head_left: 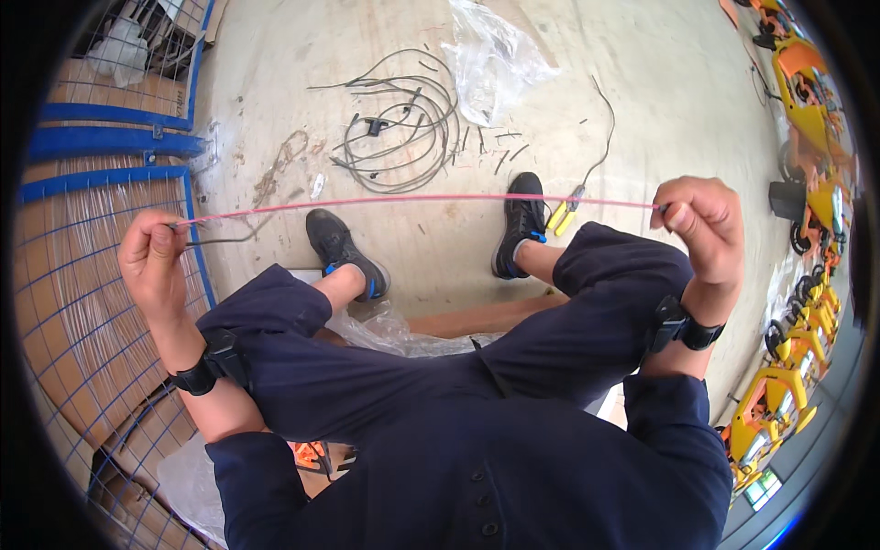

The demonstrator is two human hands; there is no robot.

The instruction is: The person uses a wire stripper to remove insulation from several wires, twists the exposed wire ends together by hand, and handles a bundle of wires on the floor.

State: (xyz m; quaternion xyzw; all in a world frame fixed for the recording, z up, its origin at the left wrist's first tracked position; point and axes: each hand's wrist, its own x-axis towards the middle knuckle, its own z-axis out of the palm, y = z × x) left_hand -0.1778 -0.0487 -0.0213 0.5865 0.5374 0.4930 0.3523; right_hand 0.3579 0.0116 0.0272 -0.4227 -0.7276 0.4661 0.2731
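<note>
A thin pink wire (412,199) stretches almost straight across the view between my two raised hands. My left hand (156,261) pinches its left end; a short grey cable end (225,241) also sticks out beside those fingers. At the other side, my right hand (706,225) grips the wire's right end between thumb and fingers, near a small dark piece. Below the wire, on the floor by my right shoe (524,220), lies a pair of pliers with yellow handles (562,218). A dark length of cable (609,128) runs up from the pliers' jaws.
A loose coil of grey cable (449,124) lies ahead on the concrete floor, with short cut pieces (502,163) beside it. Clear plastic film (495,64) is behind them. A blue mesh cage (115,142) holding cardboard stands left. Yellow and orange wheeled machines (765,399) line the right.
</note>
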